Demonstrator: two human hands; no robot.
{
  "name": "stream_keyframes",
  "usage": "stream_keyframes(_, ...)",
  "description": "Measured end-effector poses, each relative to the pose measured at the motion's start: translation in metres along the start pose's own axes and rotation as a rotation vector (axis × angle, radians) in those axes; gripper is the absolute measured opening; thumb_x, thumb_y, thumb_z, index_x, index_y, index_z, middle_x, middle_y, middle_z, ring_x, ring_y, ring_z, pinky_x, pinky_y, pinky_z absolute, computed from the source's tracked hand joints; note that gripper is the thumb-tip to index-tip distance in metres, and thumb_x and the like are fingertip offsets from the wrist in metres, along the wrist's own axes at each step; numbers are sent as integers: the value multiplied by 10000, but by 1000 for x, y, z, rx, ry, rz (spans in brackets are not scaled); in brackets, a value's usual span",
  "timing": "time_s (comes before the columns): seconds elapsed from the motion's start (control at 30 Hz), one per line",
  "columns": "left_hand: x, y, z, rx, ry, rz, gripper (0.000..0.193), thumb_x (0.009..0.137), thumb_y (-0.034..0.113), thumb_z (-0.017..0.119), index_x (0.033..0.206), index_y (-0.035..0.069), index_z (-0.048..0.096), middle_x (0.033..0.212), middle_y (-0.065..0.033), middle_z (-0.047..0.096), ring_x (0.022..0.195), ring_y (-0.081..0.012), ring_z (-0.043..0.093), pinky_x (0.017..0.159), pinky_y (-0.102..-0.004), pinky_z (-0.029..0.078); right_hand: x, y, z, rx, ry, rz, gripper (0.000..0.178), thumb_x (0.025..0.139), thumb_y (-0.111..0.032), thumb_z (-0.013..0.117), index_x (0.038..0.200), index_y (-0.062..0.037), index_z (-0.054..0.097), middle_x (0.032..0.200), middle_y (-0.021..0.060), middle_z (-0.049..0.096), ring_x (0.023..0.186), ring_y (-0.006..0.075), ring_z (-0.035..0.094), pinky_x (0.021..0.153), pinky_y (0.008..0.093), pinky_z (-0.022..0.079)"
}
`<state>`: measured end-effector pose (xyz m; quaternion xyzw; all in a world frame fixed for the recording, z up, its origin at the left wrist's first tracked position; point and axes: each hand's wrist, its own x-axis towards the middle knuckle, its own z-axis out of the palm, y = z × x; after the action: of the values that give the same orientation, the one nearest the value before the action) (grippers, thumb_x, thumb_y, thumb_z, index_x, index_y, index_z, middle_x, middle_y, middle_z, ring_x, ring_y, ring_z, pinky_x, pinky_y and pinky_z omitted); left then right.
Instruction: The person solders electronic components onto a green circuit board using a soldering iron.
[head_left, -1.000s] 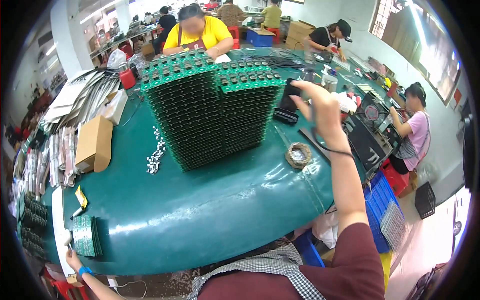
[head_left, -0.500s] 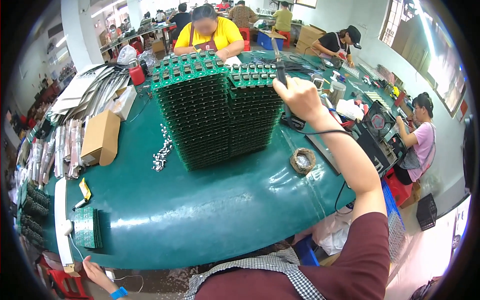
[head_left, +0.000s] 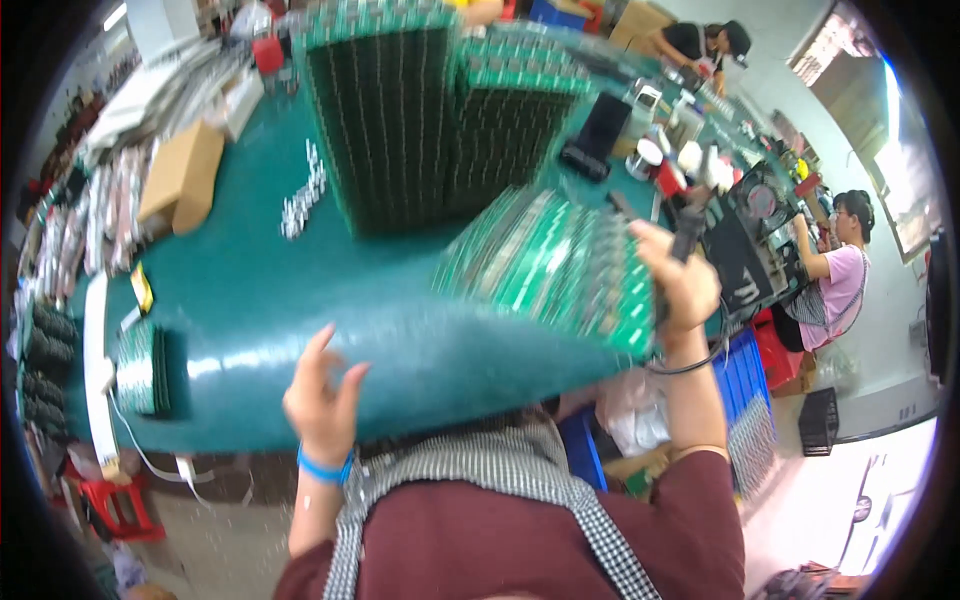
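Note:
My right hand [head_left: 682, 285] is closed around a soldering iron [head_left: 688, 235] with a dark handle. The same hand grips the right edge of a green circuit board panel [head_left: 550, 262], which is tilted and blurred by motion over the table. I cannot tell whether it is one panel or a few together. My left hand [head_left: 325, 395], with a blue wristband, is raised over the near table edge, thumb and fingers apart, holding nothing. Behind the panel, tall stacks of green circuit boards [head_left: 385, 120] stand on the table.
On the green table [head_left: 260, 330] lie small white-and-dark parts [head_left: 303, 195], a cardboard box [head_left: 182, 180] and a small board stack [head_left: 143, 370] beside a white strip [head_left: 98, 370]. A black fan unit [head_left: 745, 220] stands right. A cable hangs by my right wrist. Co-workers sit around the table.
My right hand has come down and nearer from the stacks, now with a circuit board panel besides the soldering iron. My left hand has moved right from the far left edge. The view has shifted.

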<state>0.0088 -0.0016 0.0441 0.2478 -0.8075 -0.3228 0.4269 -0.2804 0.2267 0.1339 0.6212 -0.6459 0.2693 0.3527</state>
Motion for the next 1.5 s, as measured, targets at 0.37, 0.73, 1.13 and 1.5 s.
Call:
stream_keyframes(0.37,-44,-22,21,-1,-65,324,195,697,-62,635,878,3,601,815,-157,658,671,-306,654,564,-321,502,-105,-115,100,448,-119,370,188,686,-12,657,874,-15,641,911,152,706,775,251,701,638,287,533)
stream_keyframes(0.73,-57,-24,26,-79,-28,226,290,622,-133,580,886,-15,595,816,-136,659,512,-151,526,445,-235,374,-116,-119,112,526,-66,549,210,693,54,683,858,-48,601,884,99,713,744,243,697,616,300,539)
stream_keyframes(1.13,-53,-25,25,-97,-35,215,300,611,-136,563,884,-15,601,818,-141,656,521,-166,540,453,-246,385,-111,-123,115,536,-39,593,193,712,52,685,862,-47,614,878,95,715,744,234,696,625,287,533)
stream_keyframes(1.5,-56,-10,27,11,-42,405,270,617,-68,653,871,16,610,768,-92,639,550,-221,594,469,-292,453,-124,-120,115,682,-8,743,165,733,35,621,897,18,621,946,140,713,800,192,692,708,258,531)
